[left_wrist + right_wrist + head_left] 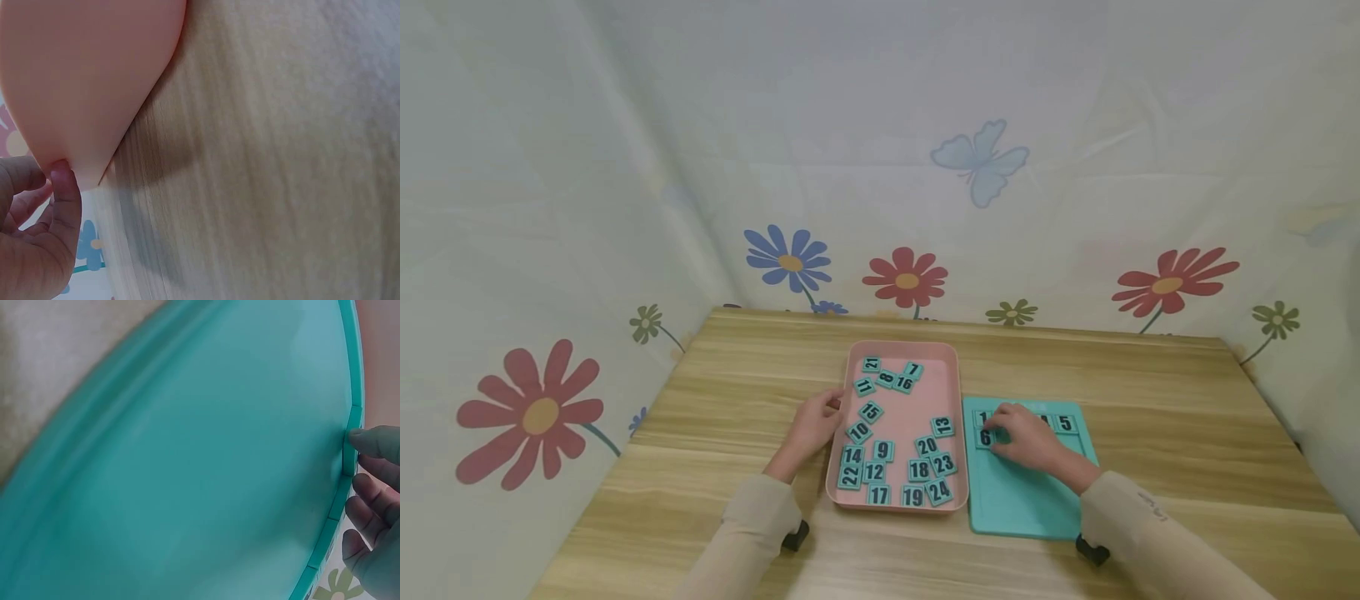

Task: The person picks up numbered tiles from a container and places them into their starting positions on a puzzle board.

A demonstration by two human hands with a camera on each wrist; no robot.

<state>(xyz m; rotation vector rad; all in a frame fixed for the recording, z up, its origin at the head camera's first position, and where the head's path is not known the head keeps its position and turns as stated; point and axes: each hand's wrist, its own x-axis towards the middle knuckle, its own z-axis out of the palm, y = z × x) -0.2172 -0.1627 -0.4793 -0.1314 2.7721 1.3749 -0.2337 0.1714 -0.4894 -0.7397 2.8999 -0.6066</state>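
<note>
My left hand (pixel 812 429) is at the left side of a pink tray (pixel 901 423). In the left wrist view its thumb (pixel 64 178) lies against the tray's outer wall and the forefinger bends at the rim, pinching it. On the teal board (pixel 1026 504) to the right, my right hand (pixel 1030 437) pinches the number 6 tile (pixel 985 437) at the left end of the second row. Directly above that is the number 1 tile (pixel 982 415), and the number 5 tile (pixel 1064 423) ends the top row. The hand covers much of the row between them.
Several loose teal number tiles lie in the tray, among them 21 (pixel 871 364), 7 (pixel 913 370), 13 (pixel 942 426) and 24 (pixel 938 492). Tray and board sit side by side on a wood-grain table (pixel 745 367). A flowered curtain (pixel 850 125) hangs behind the table.
</note>
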